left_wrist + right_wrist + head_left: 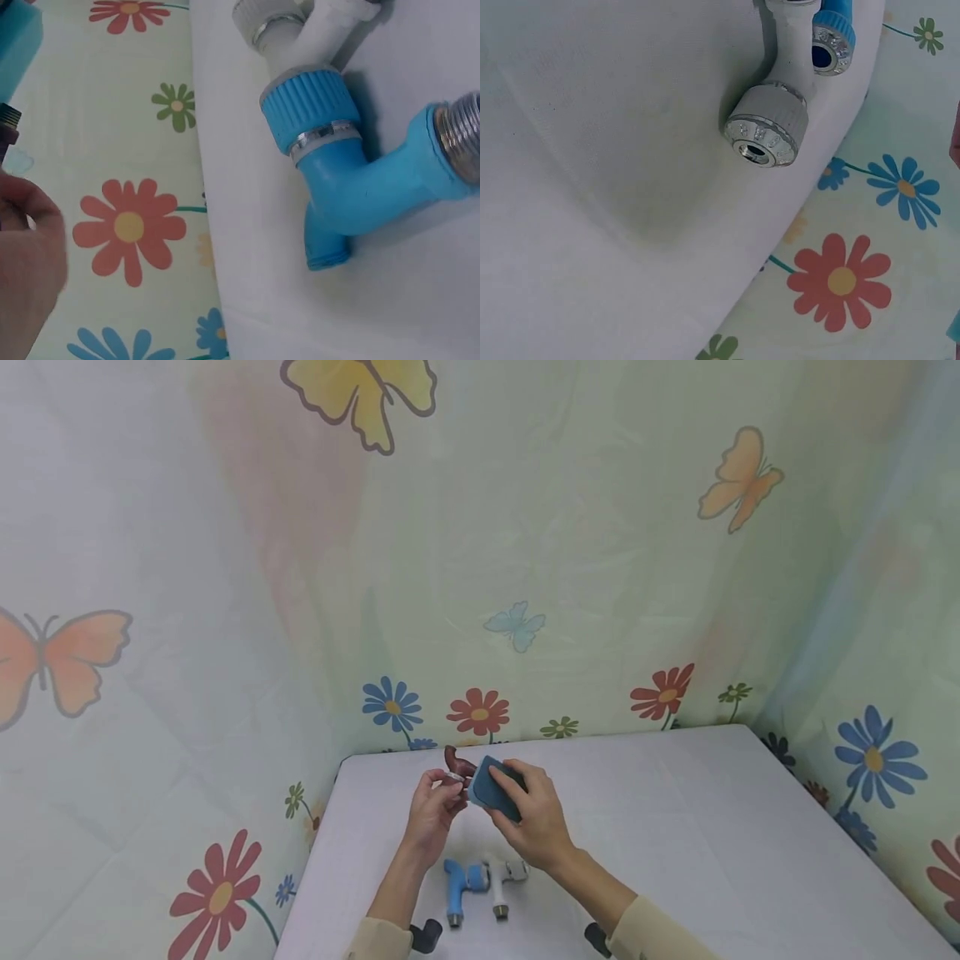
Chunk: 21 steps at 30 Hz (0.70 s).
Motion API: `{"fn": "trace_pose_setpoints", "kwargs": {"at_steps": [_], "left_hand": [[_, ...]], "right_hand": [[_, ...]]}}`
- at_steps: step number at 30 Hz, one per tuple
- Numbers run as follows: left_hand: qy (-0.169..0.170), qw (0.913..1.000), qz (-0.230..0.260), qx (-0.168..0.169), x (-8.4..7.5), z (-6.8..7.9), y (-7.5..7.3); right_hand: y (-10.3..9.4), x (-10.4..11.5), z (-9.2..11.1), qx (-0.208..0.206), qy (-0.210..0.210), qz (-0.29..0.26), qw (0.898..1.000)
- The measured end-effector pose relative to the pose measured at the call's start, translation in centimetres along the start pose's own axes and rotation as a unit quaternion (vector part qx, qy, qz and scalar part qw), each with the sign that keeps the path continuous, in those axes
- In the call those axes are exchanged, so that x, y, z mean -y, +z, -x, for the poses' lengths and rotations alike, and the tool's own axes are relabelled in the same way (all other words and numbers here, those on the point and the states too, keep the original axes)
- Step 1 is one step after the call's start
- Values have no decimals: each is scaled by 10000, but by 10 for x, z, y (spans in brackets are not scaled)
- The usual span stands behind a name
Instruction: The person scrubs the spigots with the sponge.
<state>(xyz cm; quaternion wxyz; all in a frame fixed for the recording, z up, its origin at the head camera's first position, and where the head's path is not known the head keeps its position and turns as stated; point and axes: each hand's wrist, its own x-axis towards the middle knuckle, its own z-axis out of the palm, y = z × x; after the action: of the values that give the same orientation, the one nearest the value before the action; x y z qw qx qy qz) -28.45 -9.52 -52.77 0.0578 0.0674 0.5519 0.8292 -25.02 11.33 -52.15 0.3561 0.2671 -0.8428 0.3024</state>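
Above the table's far left part, my left hand [431, 818] grips a brownish-red tap [459, 765], its curved end pointing up. My right hand [538, 822] holds a two-tone blue sponge [491, 792], thumb and fingers spread around its edges, right at the tap's threaded end. Whether the sponge touches the metal cannot be told. At the left wrist view's edge, the left hand [30, 262] and the light side of the sponge [19, 56] show partly; the right wrist view barely catches them.
Below my hands, a blue tap [456, 893] and a white tap [498, 889] lie side by side on the white-covered table [675, 835]. Behind and beside the table hangs a curtain [585, 543] printed with flowers and butterflies.
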Motion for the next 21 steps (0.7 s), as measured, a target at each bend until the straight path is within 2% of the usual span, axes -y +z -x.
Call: {"fn": "trace_pose_setpoints", "kwargs": {"at_steps": [4, 7, 11, 16, 18, 21], "left_hand": [[-121, 9952, -969, -14, -2, 0, 0], [-255, 9903, -1365, -32, -3, 0, 0], [-371, 9881, -1492, -79, -3, 1, 3], [-411, 9865, -1580, -93, -3, 5, 4], [-406, 9877, -1510, -75, -2, 5, 3], [-397, 9929, -1118, -86, -1, 4, 1]], "right_hand": [[1, -2, -1, 62, -276, 513, 9983], [2, -7, -2, 193, -551, 938, 9939], [2, -12, 0, 415, -756, 1475, 9853], [2, -16, 1, 671, -604, 1790, 9797], [1, -19, 1, 721, -501, 1825, 9793], [0, -22, 3, 717, -330, 1806, 9804]]}}
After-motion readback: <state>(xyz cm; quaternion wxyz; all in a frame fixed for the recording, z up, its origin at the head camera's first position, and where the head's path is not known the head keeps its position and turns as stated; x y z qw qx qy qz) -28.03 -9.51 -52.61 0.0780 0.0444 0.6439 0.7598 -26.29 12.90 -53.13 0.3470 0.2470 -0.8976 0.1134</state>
